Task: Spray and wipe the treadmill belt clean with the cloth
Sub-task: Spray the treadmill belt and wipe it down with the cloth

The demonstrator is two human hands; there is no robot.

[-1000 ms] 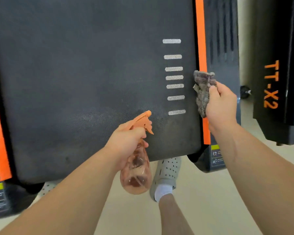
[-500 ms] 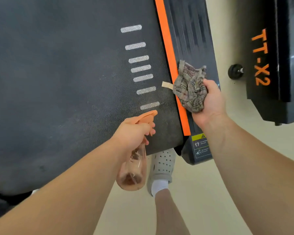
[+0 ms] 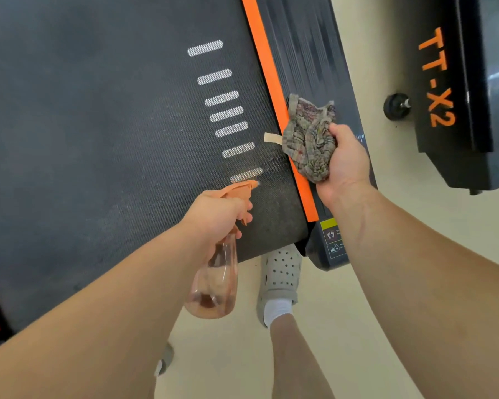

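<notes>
The dark grey treadmill belt (image 3: pixel 98 139) fills the left and upper view, with white dashes near its right side. My left hand (image 3: pixel 216 214) grips an orange-tinted spray bottle (image 3: pixel 213 286) by its orange trigger head, nozzle aimed at the belt's near right corner. My right hand (image 3: pixel 343 165) holds a bunched grey-green cloth (image 3: pixel 306 139) over the orange stripe (image 3: pixel 268 76) and the black side rail. A beige tag sticks out from the cloth onto the belt. The belt's near right corner looks speckled.
A second black machine marked TT-X2 (image 3: pixel 444 90) stands at the right, with a small black wheel (image 3: pixel 396 106) beside it. My right foot in a grey perforated clog (image 3: pixel 281 279) stands on the cream floor at the belt's near end.
The view has shifted so the belt slants leftward. The cloth went from pinched and hanging to bunched in my palm over the side rail. The bottle stays aimed at the belt's near right corner.
</notes>
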